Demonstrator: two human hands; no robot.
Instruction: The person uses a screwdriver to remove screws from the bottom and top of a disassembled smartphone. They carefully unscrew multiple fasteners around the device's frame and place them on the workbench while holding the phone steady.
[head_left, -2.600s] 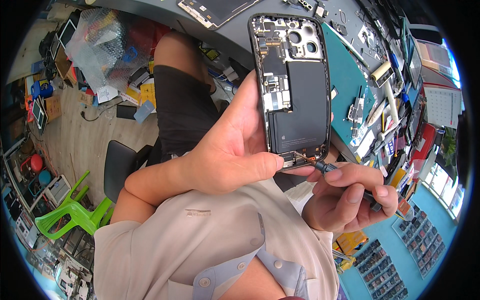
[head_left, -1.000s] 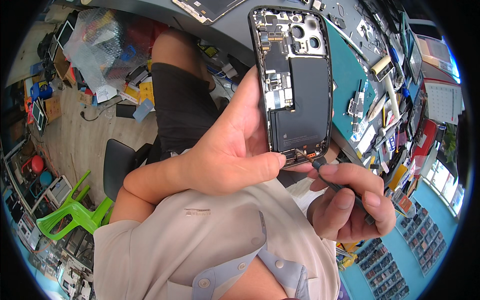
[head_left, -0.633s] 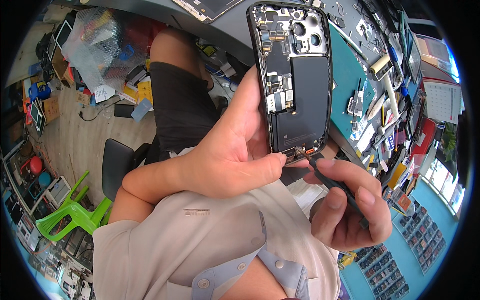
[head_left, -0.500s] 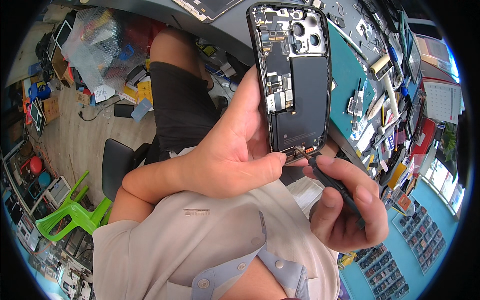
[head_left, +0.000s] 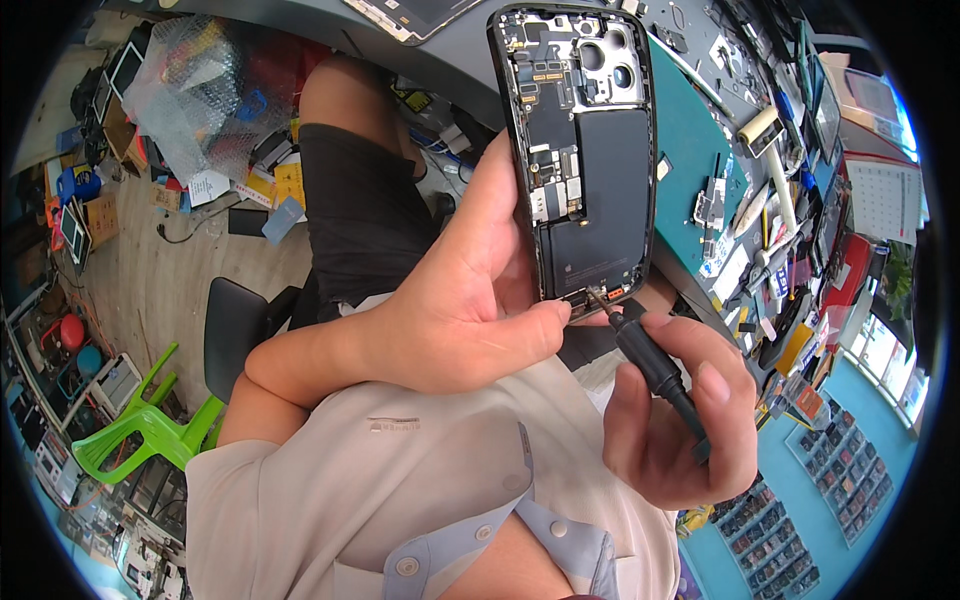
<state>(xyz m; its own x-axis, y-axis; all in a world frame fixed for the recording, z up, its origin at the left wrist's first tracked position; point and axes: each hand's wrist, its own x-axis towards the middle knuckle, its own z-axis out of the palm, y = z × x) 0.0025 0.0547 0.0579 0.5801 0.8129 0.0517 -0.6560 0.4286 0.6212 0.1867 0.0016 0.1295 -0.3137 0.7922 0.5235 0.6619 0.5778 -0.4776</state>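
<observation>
An opened smartphone (head_left: 600, 190), its screen off and its battery and boards bare, is held upright in my left hand (head_left: 470, 290). The thumb presses by the phone's lower left corner, and the other fingers are behind it. My right hand (head_left: 690, 420) holds a small black screwdriver (head_left: 655, 360) between its fingers. The driver's thin tip meets the phone's bottom edge, close to a small orange part (head_left: 616, 294). Whether the tip sits in a screw is too small to tell.
Right of the phone lies a teal work mat (head_left: 685, 150) with a small metal bracket piece (head_left: 712, 203). Tools and parts crowd the grey bench (head_left: 455, 70). A green plastic chair (head_left: 150, 430) and a black seat (head_left: 240, 320) stand on the floor at left.
The phone has shifted slightly left. My right hand has moved a little left and the screwdriver has turned in its fingers, its tip still at the phone's lower edge.
</observation>
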